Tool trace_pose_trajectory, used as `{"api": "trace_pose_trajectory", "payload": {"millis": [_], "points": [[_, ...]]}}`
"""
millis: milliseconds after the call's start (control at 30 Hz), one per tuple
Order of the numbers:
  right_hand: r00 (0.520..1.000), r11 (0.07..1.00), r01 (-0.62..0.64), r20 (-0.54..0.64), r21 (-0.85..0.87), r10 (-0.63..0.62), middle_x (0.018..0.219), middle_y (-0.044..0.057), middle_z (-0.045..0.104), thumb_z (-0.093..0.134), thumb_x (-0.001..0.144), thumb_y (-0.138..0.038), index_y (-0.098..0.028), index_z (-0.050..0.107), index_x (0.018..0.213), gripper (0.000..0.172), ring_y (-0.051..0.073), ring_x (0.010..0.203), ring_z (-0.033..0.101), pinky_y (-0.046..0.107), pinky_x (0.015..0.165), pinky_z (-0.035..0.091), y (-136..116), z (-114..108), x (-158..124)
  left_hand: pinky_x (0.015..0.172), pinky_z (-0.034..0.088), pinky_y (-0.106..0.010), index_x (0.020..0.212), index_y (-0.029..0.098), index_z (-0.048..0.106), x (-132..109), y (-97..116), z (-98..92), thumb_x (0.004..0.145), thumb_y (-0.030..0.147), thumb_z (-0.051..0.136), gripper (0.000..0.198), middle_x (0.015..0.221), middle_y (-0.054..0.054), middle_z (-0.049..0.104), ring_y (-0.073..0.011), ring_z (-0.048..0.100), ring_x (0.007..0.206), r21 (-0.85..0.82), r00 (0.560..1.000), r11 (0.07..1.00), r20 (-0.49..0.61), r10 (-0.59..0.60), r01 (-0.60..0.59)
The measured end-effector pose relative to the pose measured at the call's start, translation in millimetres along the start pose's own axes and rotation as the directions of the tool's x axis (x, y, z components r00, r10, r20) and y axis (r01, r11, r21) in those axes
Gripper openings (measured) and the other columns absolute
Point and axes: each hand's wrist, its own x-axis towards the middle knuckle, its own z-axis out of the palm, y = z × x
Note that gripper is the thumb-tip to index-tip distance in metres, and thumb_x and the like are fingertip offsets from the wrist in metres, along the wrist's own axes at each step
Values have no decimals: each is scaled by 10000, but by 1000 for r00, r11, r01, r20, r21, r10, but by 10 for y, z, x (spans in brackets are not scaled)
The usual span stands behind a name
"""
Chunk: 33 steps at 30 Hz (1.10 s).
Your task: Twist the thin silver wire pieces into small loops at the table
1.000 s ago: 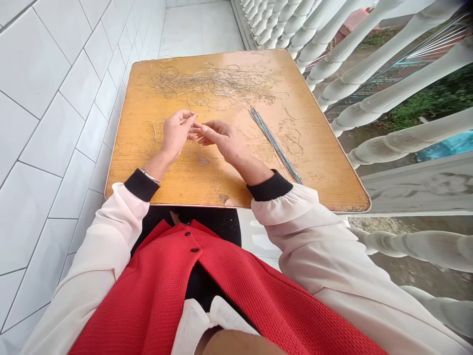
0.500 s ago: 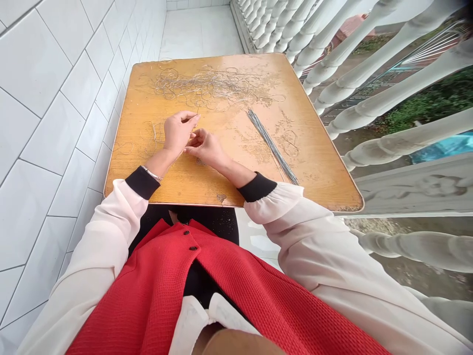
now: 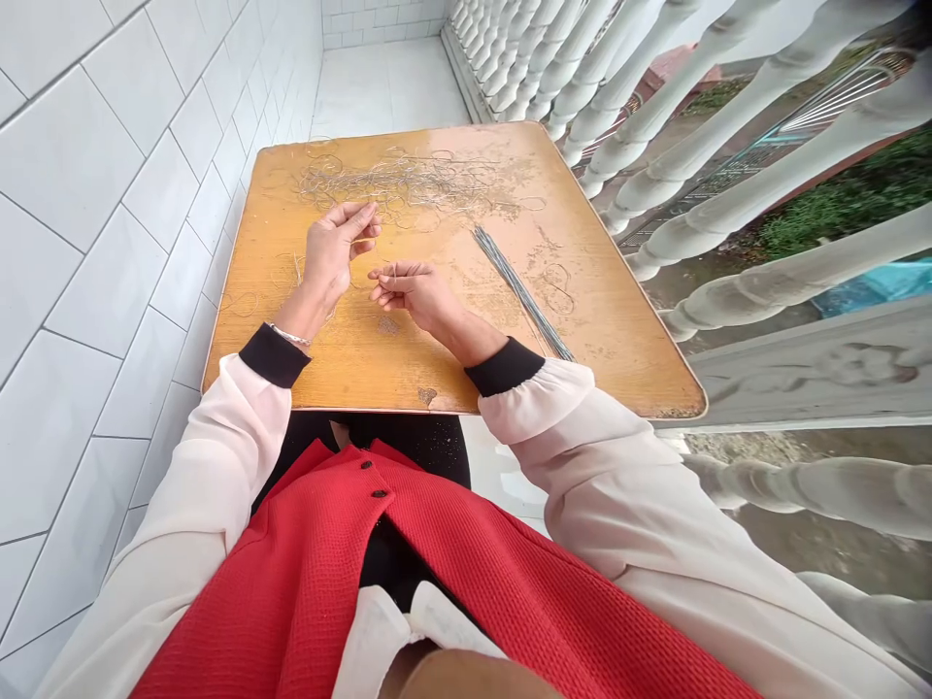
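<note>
My left hand is raised over the wooden table, thumb and fingers pinched near their tips on a thin wire that is hard to make out. My right hand rests low on the table, fingers curled and pinching a short thin wire that stands up from them. A bundle of straight grey wires lies to the right of my right hand. A heap of bent wire rings covers the far side of the table. A few loose wire loops lie beside my left hand.
A white tiled wall runs along the left of the table. White balusters of a railing run along the right, with a drop to the ground beyond. A white tiled floor lies past the table's far edge.
My hands have come apart: the left rose and drew away to the left, the right sank toward the table. The view tipped down a little.
</note>
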Motion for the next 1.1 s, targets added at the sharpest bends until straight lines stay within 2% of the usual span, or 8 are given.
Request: {"api": "trace_pose_trajectory", "payload": {"millis": [267,333,400,467,567,700,867,1100], "points": [[936,937,-345,55,-62,348,583,30,676,474,856,11,-145,663,832,247,86,440,522,158,425,418,-59,2,41,685,572,-191,756,251,701,176,177,-30,950,239,759,203,765,17,707,-105,694,769,86,976,976,-70,205,-198],[976,972,-208,49,-108,214,762,52,762,570,811,-33,-167,684,887,192,112,578,619,187,513,504,-19,-29,43,673,574,-211,746,251,700,215,185,-10,957,232,745,217,764,13,704,-110,684,742,173,965,954,-59,257,-243],[996,974,84,21,-211,-82,971,58,799,664,755,-68,-199,715,912,211,162,826,705,264,721,605,29,-59,37,671,583,-236,730,249,696,230,166,21,971,223,722,243,754,10,693,-114,672,716,245,957,931,-36,288,-271],[934,887,347,30,-305,-355,1080,56,796,721,771,-141,-226,735,920,172,210,1037,712,363,949,599,63,-76,22,677,590,-258,710,252,685,223,130,52,981,223,708,274,727,5,676,-125,671,718,294,959,919,-28,282,-262],[883,819,466,114,-336,-456,1077,70,798,736,895,-403,-239,741,984,187,244,1119,713,438,1085,533,73,-67,-11,630,569,-255,681,238,661,196,75,78,972,183,714,300,698,1,657,-119,638,676,298,958,919,-37,283,-260],[924,887,381,152,-261,-352,829,44,771,706,920,-636,-219,701,998,424,203,877,746,359,921,578,66,-20,-19,564,504,-183,681,203,651,160,18,65,958,154,710,287,648,23,636,-73,594,610,314,958,914,-42,283,-256],[994,979,109,26,-173,-106,471,-55,549,610,1012,-277,-177,663,872,180,85,395,465,185,455,357,25,-12,15,561,472,-157,711,176,638,111,-38,10,940,90,679,247,616,52,615,-45,582,571,256,975,947,-63,215,-192],[985,945,-55,135,-322,103,426,-30,550,579,962,-156,-159,699,803,199,69,313,290,198,381,262,-83,-88,-4,557,451,-147,708,165,631,75,-143,-130,946,65,653,259,630,50,625,-35,576,563,200,993,975,-58,105,-92]]}}
